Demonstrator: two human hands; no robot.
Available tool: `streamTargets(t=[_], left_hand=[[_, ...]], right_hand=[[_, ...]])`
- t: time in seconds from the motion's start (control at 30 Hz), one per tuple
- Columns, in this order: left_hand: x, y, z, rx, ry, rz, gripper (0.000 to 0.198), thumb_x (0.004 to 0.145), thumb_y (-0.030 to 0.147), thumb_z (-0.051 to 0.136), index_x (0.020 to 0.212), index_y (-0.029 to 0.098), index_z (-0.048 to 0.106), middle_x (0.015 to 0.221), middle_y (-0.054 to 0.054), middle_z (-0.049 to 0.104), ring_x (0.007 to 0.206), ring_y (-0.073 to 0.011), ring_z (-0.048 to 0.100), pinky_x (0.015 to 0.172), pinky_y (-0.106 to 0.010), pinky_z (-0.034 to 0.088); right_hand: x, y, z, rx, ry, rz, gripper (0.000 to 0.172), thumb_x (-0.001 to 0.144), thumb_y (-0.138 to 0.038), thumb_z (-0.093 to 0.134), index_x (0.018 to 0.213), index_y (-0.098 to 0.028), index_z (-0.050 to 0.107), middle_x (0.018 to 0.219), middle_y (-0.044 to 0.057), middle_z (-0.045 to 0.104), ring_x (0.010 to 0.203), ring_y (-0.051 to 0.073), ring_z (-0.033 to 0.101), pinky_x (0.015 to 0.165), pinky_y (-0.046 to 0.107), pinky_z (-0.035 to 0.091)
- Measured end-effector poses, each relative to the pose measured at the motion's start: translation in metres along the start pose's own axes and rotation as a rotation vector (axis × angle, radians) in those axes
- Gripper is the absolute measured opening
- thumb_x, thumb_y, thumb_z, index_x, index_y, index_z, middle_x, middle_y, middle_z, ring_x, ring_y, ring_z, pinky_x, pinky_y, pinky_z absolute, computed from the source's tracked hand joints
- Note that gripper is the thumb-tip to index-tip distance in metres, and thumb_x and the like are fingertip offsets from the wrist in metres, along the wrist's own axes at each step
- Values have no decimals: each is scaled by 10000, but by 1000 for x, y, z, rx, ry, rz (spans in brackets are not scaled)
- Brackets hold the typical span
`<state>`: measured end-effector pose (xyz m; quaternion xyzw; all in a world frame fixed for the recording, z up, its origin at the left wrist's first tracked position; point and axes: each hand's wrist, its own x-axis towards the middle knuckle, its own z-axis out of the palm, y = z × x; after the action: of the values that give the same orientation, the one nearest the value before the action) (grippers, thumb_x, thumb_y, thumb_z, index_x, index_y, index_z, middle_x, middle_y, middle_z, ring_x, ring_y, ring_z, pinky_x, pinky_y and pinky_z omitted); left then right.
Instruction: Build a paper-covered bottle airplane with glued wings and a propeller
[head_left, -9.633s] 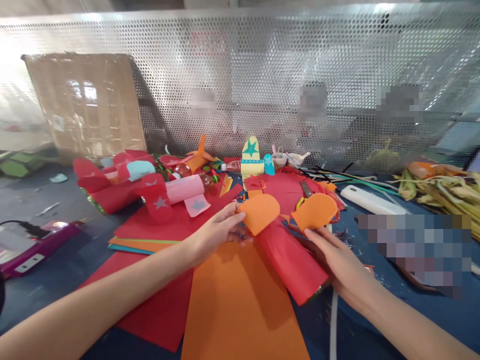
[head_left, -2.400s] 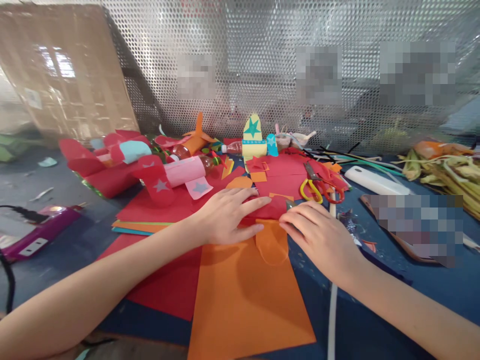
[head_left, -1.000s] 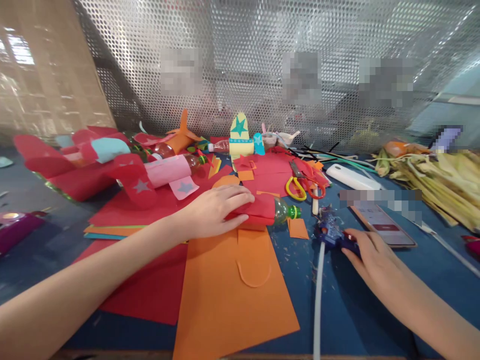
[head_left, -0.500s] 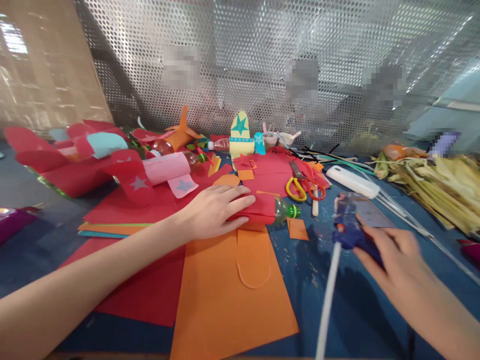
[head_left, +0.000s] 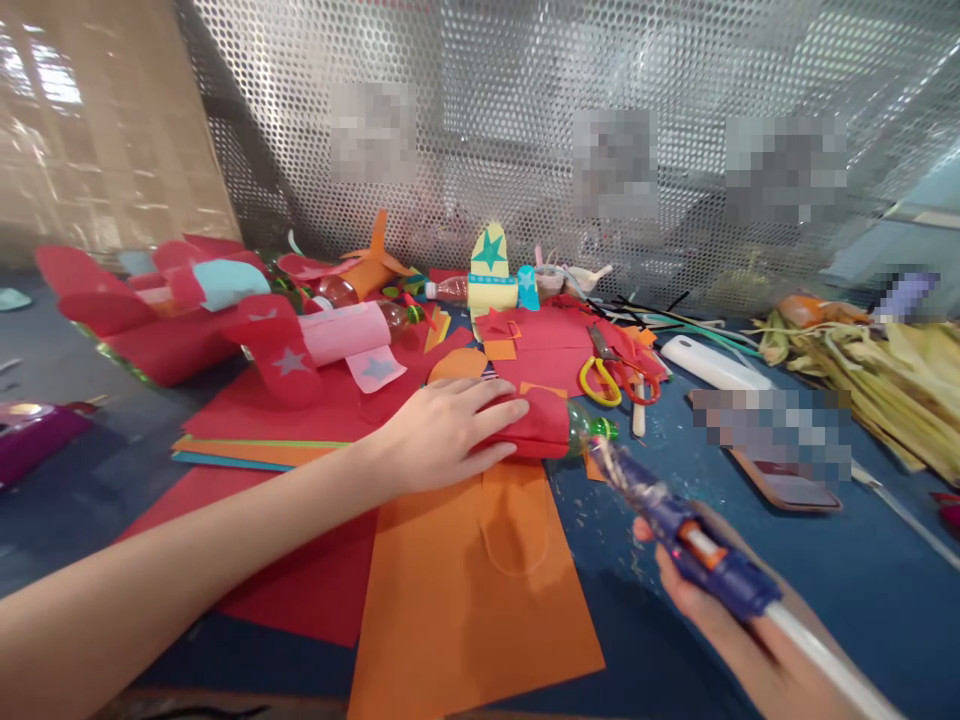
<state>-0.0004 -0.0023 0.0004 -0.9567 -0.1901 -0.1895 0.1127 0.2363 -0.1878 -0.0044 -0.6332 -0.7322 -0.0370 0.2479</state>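
Currently, toward the front edge of the desk [head_left: 637,645], the right hand [head_left: 739,640] grips the glue gun [head_left: 667,515], while the left hand [head_left: 442,430], extended palm-down, rests on the red-wrapped bottle [head_left: 549,425] at the far end of the orange sheet [head_left: 472,620], with scissors [head_left: 603,346] beyond.

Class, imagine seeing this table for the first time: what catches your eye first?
First, at front right, the blue glue gun in the right hand, pointing toward the red-wrapped bottle under the left hand. Next, the yellow paper-wrapped bottle with its green star at back centre, before the perforated metal sheet.
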Motion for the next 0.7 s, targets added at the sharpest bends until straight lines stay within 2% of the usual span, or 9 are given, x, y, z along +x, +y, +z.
streamTargets(t=[0.1, 0.2, 0.37, 0.43, 0.57, 0.7], left_hand=[[-1, 1, 1, 6, 7, -2, 333, 942, 381, 440, 1191, 185, 543, 1231, -108, 605, 1022, -252, 621, 843, -380, 495], [-1, 2, 2, 12, 20, 5, 324, 945, 374, 436, 1182, 182, 544, 1209, -106, 617, 996, -254, 628, 817, -380, 499], [-1, 3, 2, 27, 24, 14, 305, 948, 360, 432, 1162, 178, 551, 1201, -101, 623, 978, -255, 630, 780, -374, 506], [-1, 3, 2, 28, 27, 19, 304, 946, 360, 437, 1161, 176, 550, 1202, -99, 624, 982, -254, 626, 791, -374, 503], [-1, 4, 2, 34, 29, 20, 296, 937, 358, 455, 1149, 176, 553, 1207, -91, 623, 969, -254, 628, 781, -373, 506], [-2, 4, 2, 30, 37, 27, 293, 936, 352, 456, 1151, 177, 551, 1193, -98, 629, 968, -251, 628, 784, -369, 502]], right_hand=[[-3, -13, 7, 122, -78, -33, 320, 961, -374, 347, 1156, -236, 560, 901, 84, 714, 746, 230, 705, 608, 264, 576], [-8, -9, 14, 135, -77, -10, 336, 946, -402, 396, 1172, -220, 565, 953, 106, 711, 830, 252, 704, 663, 282, 584], [-13, 5, 23, 165, -112, 50, 296, 946, -401, 403, 997, -239, 646, 761, 77, 698, 681, 235, 695, 645, 269, 581], [-13, 6, 23, 200, -147, 73, 300, 944, -406, 408, 951, -245, 661, 731, 69, 686, 633, 224, 681, 643, 267, 578], [-8, 0, 21, 255, -184, 107, 327, 949, -432, 402, 1008, -237, 657, 726, 56, 687, 591, 189, 665, 639, 252, 575], [4, -13, 14, 193, -164, 97, 333, 914, -475, 472, 1003, -219, 664, 783, 77, 712, 730, 223, 704, 719, 285, 581]])
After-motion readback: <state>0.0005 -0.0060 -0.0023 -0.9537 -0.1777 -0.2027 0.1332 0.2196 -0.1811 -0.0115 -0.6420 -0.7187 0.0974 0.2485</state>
